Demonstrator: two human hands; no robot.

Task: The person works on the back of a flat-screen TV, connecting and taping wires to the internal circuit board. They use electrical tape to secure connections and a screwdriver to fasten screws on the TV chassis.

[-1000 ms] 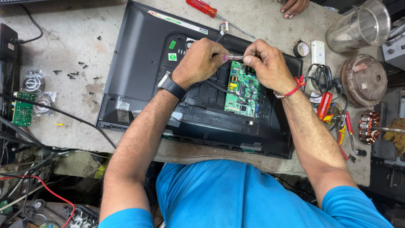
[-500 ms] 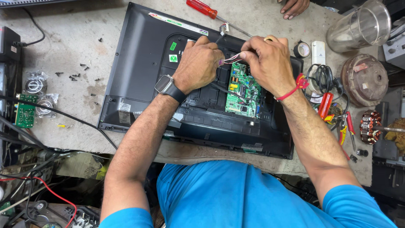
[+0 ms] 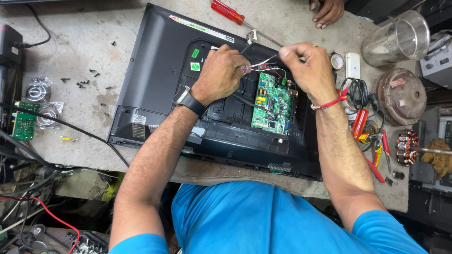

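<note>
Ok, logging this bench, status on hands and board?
Left hand and right hand pinch thin wires. Green circuit board sits in black television back. Nothing blocking.

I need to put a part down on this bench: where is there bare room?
Bare grey bench top lies left of the black panel, above the scattered screws, and between the red screwdriver and the clear jar. The right edge is crowded with pliers, cables and motor parts.
</note>
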